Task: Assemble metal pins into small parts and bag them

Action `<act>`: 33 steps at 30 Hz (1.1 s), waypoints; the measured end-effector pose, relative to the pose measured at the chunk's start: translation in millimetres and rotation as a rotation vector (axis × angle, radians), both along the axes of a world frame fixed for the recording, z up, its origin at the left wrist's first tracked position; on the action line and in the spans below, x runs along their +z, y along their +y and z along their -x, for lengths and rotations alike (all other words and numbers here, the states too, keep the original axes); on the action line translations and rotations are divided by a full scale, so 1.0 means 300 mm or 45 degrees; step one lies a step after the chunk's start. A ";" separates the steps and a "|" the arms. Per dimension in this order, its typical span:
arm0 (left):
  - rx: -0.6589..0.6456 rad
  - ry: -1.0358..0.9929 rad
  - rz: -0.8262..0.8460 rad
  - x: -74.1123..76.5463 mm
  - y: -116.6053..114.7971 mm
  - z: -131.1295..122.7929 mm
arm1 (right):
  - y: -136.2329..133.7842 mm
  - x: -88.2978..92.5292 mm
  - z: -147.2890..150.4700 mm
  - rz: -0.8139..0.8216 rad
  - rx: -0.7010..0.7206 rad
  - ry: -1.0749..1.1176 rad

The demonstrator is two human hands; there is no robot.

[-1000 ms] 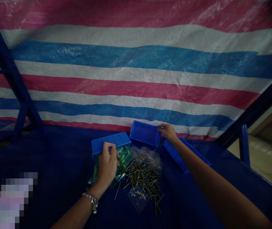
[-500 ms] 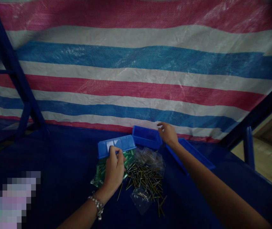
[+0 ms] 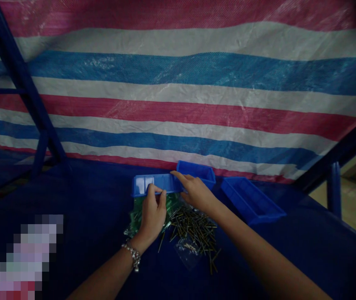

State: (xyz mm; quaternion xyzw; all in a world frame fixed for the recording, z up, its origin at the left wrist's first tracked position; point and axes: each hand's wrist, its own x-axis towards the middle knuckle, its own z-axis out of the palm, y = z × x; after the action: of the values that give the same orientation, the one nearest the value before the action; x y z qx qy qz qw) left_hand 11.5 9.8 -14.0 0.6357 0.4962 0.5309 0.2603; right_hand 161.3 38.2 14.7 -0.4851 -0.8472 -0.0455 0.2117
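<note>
Divided blue tray (image 3: 155,183) is pinched at its near edge by left hand (image 3: 153,213); right hand (image 3: 195,190), fingers loosely open, is laid at tray's rt end. Metal pins (image 3: 193,229) are heaped just below tray.

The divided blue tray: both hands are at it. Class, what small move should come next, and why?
Probably set the divided blue tray flat and square in front of the pile of pins. The left hand pinches its near edge, the right hand touches its right end, and it sits tipped against the green bag, so its compartments are not level for filling.
</note>
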 end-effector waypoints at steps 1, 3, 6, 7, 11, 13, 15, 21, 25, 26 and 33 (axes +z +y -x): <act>-0.013 0.003 -0.010 -0.001 -0.001 -0.001 | -0.004 0.001 -0.001 -0.012 -0.013 0.001; -0.051 0.021 -0.037 -0.002 -0.005 -0.004 | -0.015 0.005 -0.007 -0.019 -0.045 0.020; -0.108 0.070 -0.109 -0.004 -0.011 -0.007 | -0.038 0.017 -0.019 -0.029 -0.084 0.037; -0.119 0.094 -0.136 -0.005 -0.014 -0.007 | -0.045 0.023 -0.023 -0.036 -0.089 0.031; -0.146 0.216 -0.215 -0.013 -0.024 -0.005 | -0.066 0.039 -0.041 -0.110 -0.097 -0.011; -0.157 0.277 -0.222 -0.016 -0.032 -0.006 | -0.073 0.042 -0.051 -0.165 -0.105 -0.017; -0.174 0.325 -0.223 -0.015 -0.039 -0.007 | -0.080 0.042 -0.059 -0.225 -0.102 0.005; -0.188 0.474 -0.332 -0.006 -0.035 0.005 | -0.109 0.048 -0.053 -0.423 -0.064 0.237; -0.111 0.519 -0.455 0.000 -0.018 0.024 | -0.123 0.061 -0.025 -0.486 -0.084 0.324; -0.108 0.508 -0.484 0.005 -0.016 0.029 | -0.124 0.063 -0.015 -0.489 -0.114 0.358; -0.149 0.282 -0.473 0.070 -0.006 0.067 | -0.084 0.069 0.072 -0.356 -0.217 0.499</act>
State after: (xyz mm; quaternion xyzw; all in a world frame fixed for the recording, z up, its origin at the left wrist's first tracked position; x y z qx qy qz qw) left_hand -8.8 7.9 7.1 0.7549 0.3779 0.5240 0.1130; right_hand 139.6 13.0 35.5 -0.5202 -0.7317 -0.0848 0.4322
